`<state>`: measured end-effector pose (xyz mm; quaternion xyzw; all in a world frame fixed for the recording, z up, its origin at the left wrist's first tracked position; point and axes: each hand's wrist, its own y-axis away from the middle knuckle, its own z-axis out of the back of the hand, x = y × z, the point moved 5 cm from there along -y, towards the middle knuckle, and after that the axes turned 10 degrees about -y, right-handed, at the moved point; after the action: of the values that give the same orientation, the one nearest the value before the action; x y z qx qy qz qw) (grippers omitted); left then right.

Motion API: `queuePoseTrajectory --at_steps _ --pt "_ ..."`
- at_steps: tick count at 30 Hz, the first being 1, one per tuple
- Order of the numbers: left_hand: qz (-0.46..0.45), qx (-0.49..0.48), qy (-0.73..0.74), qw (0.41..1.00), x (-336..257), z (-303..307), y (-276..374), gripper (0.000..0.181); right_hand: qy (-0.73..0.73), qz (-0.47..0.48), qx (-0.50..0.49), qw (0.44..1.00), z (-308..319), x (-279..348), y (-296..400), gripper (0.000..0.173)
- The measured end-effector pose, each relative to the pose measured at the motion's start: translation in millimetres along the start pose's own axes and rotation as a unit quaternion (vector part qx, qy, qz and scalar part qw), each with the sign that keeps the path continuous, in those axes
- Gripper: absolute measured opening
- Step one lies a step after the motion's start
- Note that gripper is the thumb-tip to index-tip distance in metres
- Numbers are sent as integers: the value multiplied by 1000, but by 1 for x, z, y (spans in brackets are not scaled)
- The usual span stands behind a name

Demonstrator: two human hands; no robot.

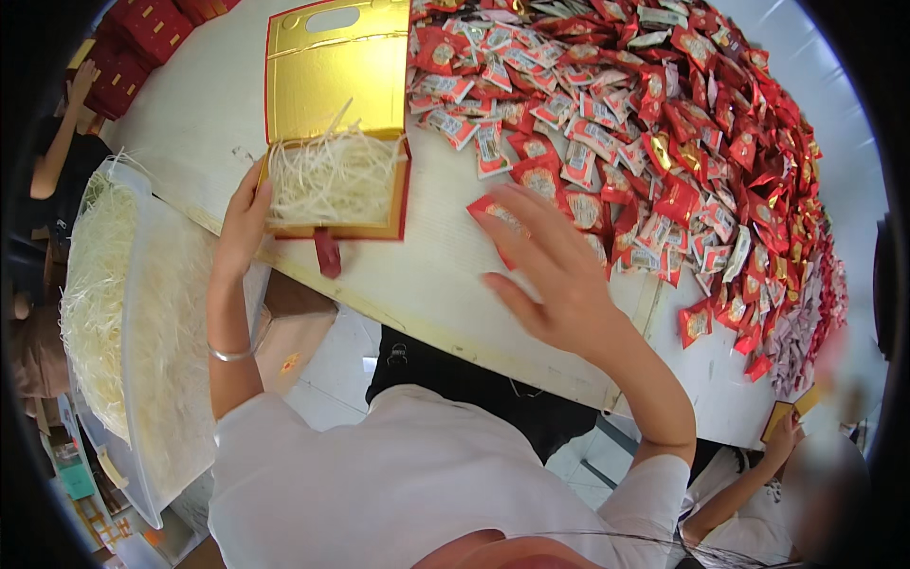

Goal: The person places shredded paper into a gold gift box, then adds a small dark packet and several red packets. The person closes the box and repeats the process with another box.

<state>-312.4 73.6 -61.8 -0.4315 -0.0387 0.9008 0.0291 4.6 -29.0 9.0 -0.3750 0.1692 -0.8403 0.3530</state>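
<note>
An open gift box [405,206] with a gold lining stands on the table, its lid [334,78] laid back behind it. Pale shredded filler [334,181] fills the box, and a dark red ribbon tab [328,253] hangs at its near side. My left hand [245,213] grips the box's left wall. Over the near edge of the packet pile is my right hand [551,274], fingers spread, above a red packet [490,208] that it partly covers. Whether its fingertips touch that packet cannot be told. Several red foil packets [537,178] lie just beyond it.
A big heap of wrapped packets [739,153] covers the table's right side. A translucent tub of shredded filler [138,341] stands at the left. Red boxes [149,32] are stacked far left near a co-worker's hand [83,78]. Another co-worker's hand [782,435] holds a small box at lower right.
</note>
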Motion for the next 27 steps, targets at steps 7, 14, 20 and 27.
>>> queuePoseTrajectory --at_steps 7,14,20,27 --pt "46 51 118 991 -40 -21 76 43 -40 130 78 988 -100 32 -63 52" --pt "-10 106 106 989 -51 -62 114 45 114 98 194 969 -85 39 -2 44" --pt "-112 231 190 948 -121 -147 135 49 -123 -156 290 936 -19 -1 79 48" --pt "-135 377 249 882 -185 -226 121 70 -225 -352 246 875 66 -40 122 53"
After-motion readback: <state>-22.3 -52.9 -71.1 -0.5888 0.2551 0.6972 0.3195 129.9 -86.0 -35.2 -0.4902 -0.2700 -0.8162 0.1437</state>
